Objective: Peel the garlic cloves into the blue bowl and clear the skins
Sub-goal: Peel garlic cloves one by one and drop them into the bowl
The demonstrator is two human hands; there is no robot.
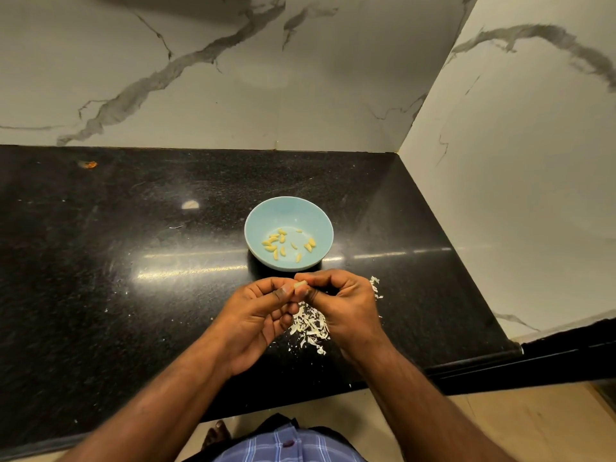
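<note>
looking down from the head cam, the only view there is: both hands meet just in front of the blue bowl. the left hand and right hand are both curled in, fingertips pinching one small garlic clove between them, so each hand is gripping that clove and nothing else i can see. it sits just above the counter, near the bowl's front rim.

inside the bowl there's a scatter of peeled cloves, pale yellow, loose on the bottom. the skins lie in a papery white pile on the black counter, right under and between the hands, with a few more flakes off beside the right hand.

handling-wise, my guess: the clove is tiny, light and fairly firm, probably a bit slick once bare, so pinching it at the ends and picking at the skin with a nail seems the way to go. squeeze too hard and it could pop out. the skins look feather-light and brittle, so they'd scatter if swept fast; better gathered with a cupped hand. the bowl looks smooth and may slide on that glossy counter.

no brands, labels or writing readable anywhere.
</note>
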